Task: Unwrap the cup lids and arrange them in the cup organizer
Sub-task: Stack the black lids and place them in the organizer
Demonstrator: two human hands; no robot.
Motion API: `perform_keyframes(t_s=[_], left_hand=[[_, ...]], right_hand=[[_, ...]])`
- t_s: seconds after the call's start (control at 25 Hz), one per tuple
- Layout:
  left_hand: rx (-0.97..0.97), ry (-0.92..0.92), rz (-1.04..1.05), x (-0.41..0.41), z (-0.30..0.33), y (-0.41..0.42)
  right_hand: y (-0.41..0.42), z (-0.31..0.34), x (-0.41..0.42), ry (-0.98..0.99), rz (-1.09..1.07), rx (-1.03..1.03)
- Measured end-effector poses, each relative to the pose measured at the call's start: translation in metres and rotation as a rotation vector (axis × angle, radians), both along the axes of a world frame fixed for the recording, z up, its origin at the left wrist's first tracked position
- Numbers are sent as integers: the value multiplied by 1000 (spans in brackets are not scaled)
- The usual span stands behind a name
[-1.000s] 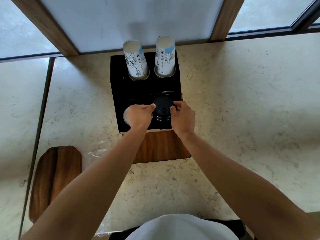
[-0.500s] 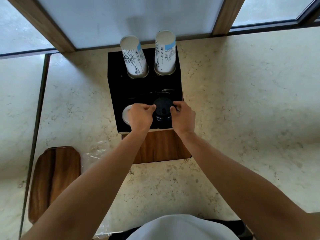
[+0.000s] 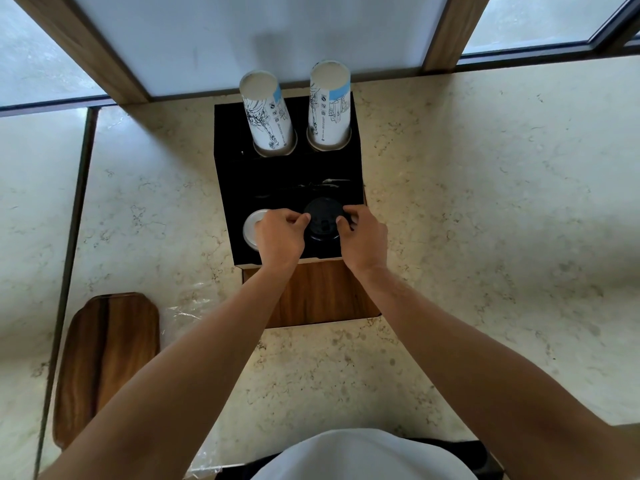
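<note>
A black cup organizer (image 3: 239, 174) with a wooden front stands on the marble counter. A stack of black cup lids (image 3: 323, 220) sits in its front right slot. My left hand (image 3: 280, 237) grips the stack's left edge and my right hand (image 3: 363, 237) grips its right edge. White lids (image 3: 251, 228) fill the front left slot, partly hidden behind my left hand. Two stacks of upturned paper cups, the left stack (image 3: 266, 116) and the right stack (image 3: 329, 105), stand in the back slots.
Crumpled clear plastic wrap (image 3: 187, 306) lies on the counter left of the organizer. A wooden tray (image 3: 104, 362) rests at the lower left. Window frames (image 3: 104, 57) run along the counter's back edge.
Both hands stay on the black lid stack, which sits slightly lower in its slot. The view has shifted a little.
</note>
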State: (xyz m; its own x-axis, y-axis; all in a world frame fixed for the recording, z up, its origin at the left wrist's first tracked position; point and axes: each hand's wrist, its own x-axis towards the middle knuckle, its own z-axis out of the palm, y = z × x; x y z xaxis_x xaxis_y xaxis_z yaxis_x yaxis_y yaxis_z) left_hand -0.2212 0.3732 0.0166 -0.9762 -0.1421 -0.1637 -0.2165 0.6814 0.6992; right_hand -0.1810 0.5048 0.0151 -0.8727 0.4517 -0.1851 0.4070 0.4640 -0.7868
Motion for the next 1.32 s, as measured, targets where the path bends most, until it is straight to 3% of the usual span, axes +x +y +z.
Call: perform_keyframes(t_s=[0.64,0.84,1.32], left_hand=[[45,93,-22,21,12,-13],[120,2,-63,44,9,-28],[30,-48,-82,95,1,-78]], right_hand=[[3,18,26,-16,-9,-63],[-1,20,48,-35,62,-7],[-27,19,88,-77,161,56]])
